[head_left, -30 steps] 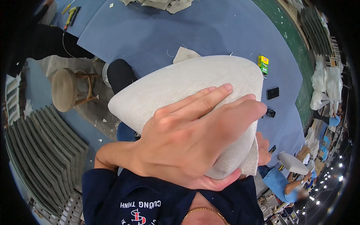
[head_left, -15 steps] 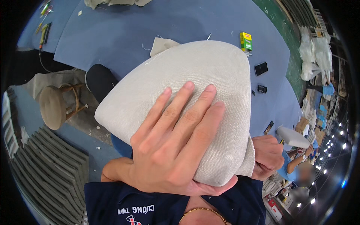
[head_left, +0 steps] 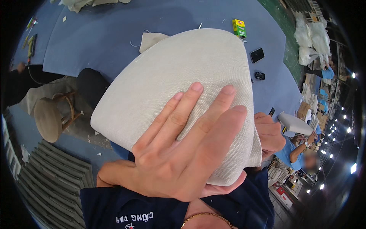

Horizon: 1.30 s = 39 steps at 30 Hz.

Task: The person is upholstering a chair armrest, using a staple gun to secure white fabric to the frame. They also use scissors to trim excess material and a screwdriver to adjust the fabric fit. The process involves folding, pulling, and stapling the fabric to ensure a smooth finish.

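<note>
A padded cushion covered in off-white woven fabric is tilted up in front of me, broad and rounded at the far end. My left hand lies across its face with the fingers spread. The thumb curls round the near lower edge, so the hand grips the cushion. At the cushion's right side, my right hand is closed by a loose fabric flap. Its fingertips are hidden behind the cushion and flap, and they seem to hold the fabric edge. Another fabric end sticks out beyond the far left edge.
On the blue table are a green-yellow box, a phone and a small black case. A stool and stacked grey panels stand left. A person in blue works at right beside a pale cushion.
My left hand's index and middle fingers have spread and slid right over the cushion. The view has shifted slightly, and the cushion appears a little higher and further left.
</note>
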Available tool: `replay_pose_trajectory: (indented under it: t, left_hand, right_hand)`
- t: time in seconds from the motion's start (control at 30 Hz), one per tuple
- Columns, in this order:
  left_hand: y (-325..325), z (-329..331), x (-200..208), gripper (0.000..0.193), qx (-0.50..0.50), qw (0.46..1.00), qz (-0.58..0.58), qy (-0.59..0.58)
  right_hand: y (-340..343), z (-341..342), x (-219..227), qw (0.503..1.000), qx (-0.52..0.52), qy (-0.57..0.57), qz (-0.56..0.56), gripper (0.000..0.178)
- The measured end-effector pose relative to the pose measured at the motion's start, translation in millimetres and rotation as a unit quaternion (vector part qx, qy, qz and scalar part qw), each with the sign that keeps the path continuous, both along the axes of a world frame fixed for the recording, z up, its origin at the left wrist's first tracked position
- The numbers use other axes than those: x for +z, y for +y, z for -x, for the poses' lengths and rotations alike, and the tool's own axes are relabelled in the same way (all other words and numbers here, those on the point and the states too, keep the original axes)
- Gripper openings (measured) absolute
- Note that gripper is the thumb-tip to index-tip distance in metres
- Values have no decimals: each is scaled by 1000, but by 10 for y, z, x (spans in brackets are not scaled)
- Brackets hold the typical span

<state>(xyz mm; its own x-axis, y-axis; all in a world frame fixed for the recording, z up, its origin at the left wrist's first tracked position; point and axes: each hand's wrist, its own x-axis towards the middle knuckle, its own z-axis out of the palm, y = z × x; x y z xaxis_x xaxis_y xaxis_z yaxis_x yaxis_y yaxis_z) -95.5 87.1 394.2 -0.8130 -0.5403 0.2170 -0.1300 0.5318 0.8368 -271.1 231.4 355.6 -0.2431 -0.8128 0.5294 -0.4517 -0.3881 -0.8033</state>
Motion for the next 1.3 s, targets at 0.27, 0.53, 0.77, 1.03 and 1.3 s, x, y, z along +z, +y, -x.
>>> replay_pose_trajectory:
  t: [0.27,0.53,0.77,1.03,1.3]
  left_hand:
    - [61,53,-24,82,-21,1000,4,10]
    - [-18,150,19,96,-126,988,39,-83]
    - [66,135,-106,108,-157,986,18,-54]
    - [126,98,-123,107,-148,988,18,-34]
    - [99,-23,-127,90,-126,991,49,15]
  right_hand:
    - [62,3,-86,998,-24,-65,11,31]
    - [483,-69,224,985,-69,-41,-152,22]
    - [681,-276,122,985,-113,6,-133,22]
    - [459,-522,-119,976,-215,-45,-2,20]
    - [501,-421,-163,988,-151,3,-6,20]
